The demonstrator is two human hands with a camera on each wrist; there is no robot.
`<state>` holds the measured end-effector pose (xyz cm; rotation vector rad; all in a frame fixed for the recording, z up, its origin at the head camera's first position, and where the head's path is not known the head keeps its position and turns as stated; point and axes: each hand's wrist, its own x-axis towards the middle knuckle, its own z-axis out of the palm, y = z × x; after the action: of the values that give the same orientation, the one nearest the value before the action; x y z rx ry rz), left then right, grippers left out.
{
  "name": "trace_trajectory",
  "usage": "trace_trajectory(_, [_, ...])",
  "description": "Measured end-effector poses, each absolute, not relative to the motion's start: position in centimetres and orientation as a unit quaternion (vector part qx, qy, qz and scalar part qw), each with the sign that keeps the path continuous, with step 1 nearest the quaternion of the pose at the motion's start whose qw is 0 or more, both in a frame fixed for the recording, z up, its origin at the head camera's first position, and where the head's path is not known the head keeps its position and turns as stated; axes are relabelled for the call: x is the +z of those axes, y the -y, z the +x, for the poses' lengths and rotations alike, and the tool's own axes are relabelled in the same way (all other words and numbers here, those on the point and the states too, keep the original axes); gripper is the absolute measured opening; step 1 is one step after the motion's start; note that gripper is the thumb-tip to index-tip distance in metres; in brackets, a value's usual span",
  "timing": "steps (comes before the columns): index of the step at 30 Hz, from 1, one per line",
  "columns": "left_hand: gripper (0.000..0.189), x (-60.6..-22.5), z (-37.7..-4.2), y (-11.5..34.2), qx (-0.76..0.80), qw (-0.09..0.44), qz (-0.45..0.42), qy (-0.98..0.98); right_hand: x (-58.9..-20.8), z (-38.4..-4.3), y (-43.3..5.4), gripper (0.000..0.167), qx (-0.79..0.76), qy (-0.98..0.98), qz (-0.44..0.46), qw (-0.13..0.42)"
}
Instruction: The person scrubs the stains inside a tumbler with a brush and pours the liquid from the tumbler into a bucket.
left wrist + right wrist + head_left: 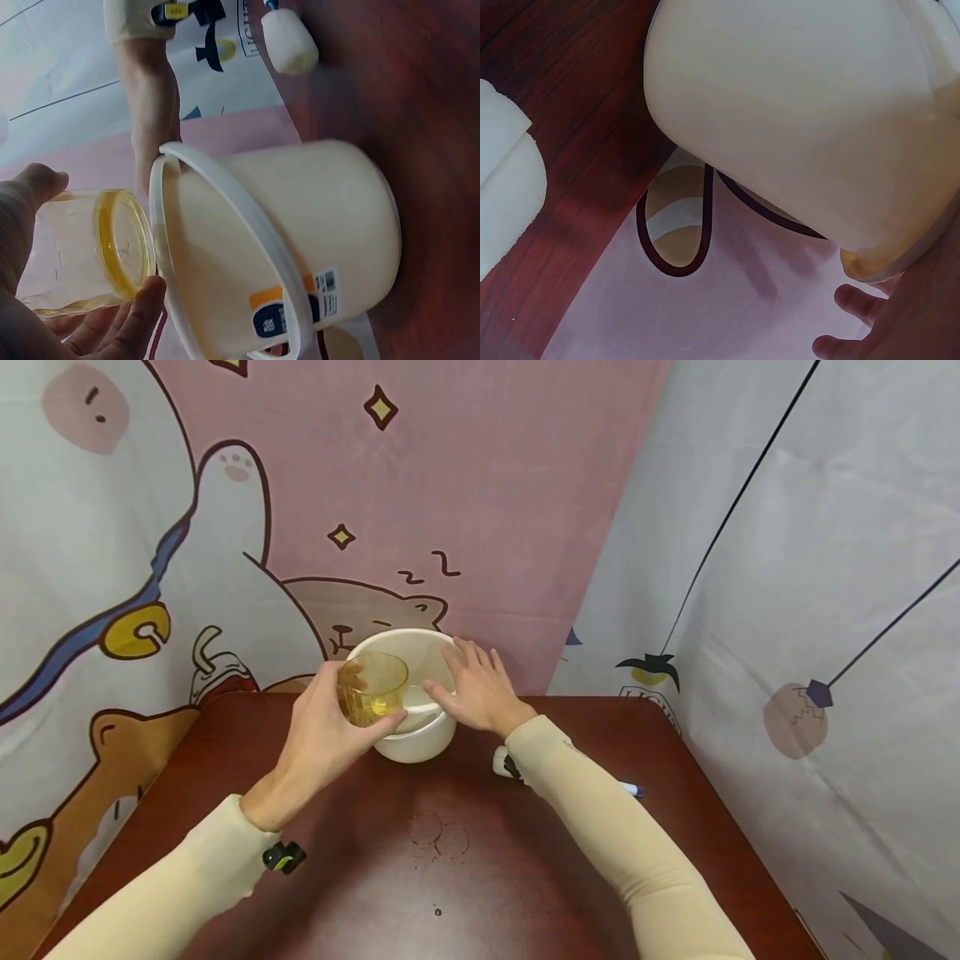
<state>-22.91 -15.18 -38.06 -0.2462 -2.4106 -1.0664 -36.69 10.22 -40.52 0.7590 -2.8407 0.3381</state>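
Observation:
A cream plastic bucket (414, 746) stands upright at the back of the table, its mouth facing up. My left hand (318, 739) grips a clear yellow drinking glass (373, 689) between thumb and fingers, above the left side of the bucket's mouth. In the left wrist view the glass (124, 244) is close beside the rim. At the right side of the rim, my right hand (483, 689) holds the bucket, thumb toward the inside and other fingers spread outside. The right wrist view shows some fingertips (855, 300) apart from the wall; their contact with the rim is partly hidden.
A white brush-like head (504, 763) lies right of the bucket, partly under my right forearm, with a handle end (632, 789) showing beyond. Wet rings (438, 835) mark the dark red table (360, 877). Printed cloth (517, 510) hangs behind. The bucket's handle (259, 225) hangs at its front.

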Motion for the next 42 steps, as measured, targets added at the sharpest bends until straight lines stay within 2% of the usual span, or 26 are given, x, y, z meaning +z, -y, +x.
trace_trajectory(15, [0.087,-41.4,-20.5,13.9,-0.401,0.227,-0.122,0.879,-40.3,-36.8,-10.3,0.097,0.117,0.955,0.258,0.092])
trace_trajectory(28, [0.095,-45.0,-19.7,12.7,-0.388,0.195,-0.129,0.892,-40.3,-36.8,-10.3,0.097,0.111,0.956,0.254,0.094])
trace_trajectory(42, [0.087,-48.3,-18.9,12.1,-0.374,0.158,-0.136,0.904,-40.4,-36.6,-10.1,0.095,0.116,0.955,0.256,0.098])
